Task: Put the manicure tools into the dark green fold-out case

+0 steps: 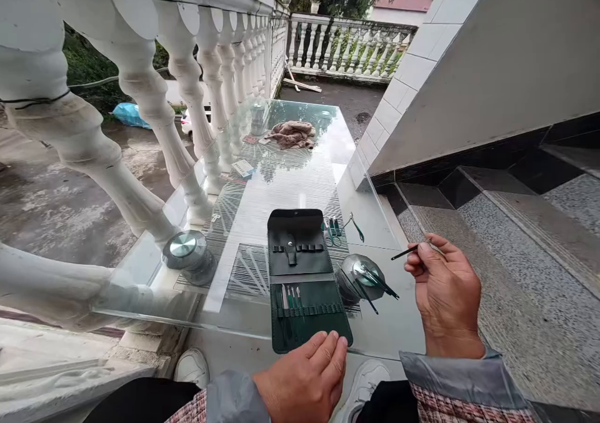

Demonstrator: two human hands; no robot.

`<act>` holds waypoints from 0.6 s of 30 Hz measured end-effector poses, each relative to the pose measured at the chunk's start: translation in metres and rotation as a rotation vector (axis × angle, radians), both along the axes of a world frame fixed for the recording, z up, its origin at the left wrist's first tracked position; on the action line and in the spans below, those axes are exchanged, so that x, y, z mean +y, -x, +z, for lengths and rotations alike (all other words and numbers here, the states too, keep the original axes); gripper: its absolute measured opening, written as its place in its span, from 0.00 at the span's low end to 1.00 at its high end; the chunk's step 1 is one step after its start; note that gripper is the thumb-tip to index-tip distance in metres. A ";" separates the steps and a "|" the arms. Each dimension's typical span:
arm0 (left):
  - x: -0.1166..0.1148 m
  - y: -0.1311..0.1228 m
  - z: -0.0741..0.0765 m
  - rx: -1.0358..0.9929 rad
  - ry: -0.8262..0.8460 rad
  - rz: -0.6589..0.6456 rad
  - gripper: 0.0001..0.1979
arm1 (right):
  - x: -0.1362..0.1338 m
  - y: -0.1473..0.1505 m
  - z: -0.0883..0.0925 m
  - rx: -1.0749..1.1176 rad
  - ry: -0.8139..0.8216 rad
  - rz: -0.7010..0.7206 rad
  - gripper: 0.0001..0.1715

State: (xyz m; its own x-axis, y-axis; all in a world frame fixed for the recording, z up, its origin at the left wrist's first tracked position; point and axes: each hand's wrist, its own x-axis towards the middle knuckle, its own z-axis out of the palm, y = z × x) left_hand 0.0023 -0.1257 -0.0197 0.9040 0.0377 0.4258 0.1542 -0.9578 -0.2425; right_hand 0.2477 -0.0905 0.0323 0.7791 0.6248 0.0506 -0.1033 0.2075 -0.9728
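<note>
A dark green manicure case lies unfolded on the glass table. Several slim tools with metal tips sit in the loops of its lower half; the upper half's loops hold nothing. My left hand rests with fingers stretched out at the case's near edge. My right hand, raised right of the table, pinches a thin dark manicure tool between thumb and fingers. More thin dark tools lie across the round metal table cap. Nail clippers and green-handled nippers lie beyond, right of the case.
The glass table stands beside a white balustrade. Another round metal cap is at left. A brown cloth and a small box lie farther back. Stone steps rise on the right.
</note>
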 end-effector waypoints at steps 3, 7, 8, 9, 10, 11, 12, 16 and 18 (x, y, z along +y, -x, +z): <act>0.001 -0.001 0.000 -0.029 0.001 0.003 0.17 | 0.001 0.003 0.001 0.011 -0.015 -0.008 0.22; 0.001 -0.002 0.000 -0.038 0.001 0.000 0.17 | 0.004 0.011 -0.001 0.008 0.004 0.053 0.23; 0.001 -0.002 0.000 -0.036 0.002 0.001 0.17 | 0.005 0.015 -0.003 -0.001 0.018 0.075 0.23; 0.001 -0.002 0.000 -0.034 0.004 0.001 0.17 | 0.005 0.020 -0.006 -0.015 0.036 0.102 0.23; 0.001 -0.002 0.000 -0.032 0.007 0.004 0.17 | 0.006 0.025 -0.009 -0.034 0.060 0.139 0.24; 0.000 -0.002 0.000 -0.030 0.009 0.005 0.17 | 0.007 0.031 -0.012 -0.058 0.088 0.184 0.24; 0.000 -0.002 0.000 -0.026 0.011 0.005 0.17 | 0.007 0.038 -0.015 -0.084 0.121 0.236 0.23; -0.001 -0.002 -0.002 0.002 0.019 0.004 0.17 | 0.009 0.065 -0.025 -0.171 0.266 0.465 0.23; -0.001 -0.002 -0.003 0.020 0.028 0.009 0.17 | 0.010 0.077 -0.027 -0.199 0.319 0.548 0.23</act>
State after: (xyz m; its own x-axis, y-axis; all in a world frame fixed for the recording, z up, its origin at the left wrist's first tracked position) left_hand 0.0044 -0.1272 -0.0223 0.9120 0.0572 0.4063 0.1580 -0.9628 -0.2192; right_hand 0.1706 -0.0800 0.0050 0.3396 0.9360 -0.0924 0.0760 -0.1253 -0.9892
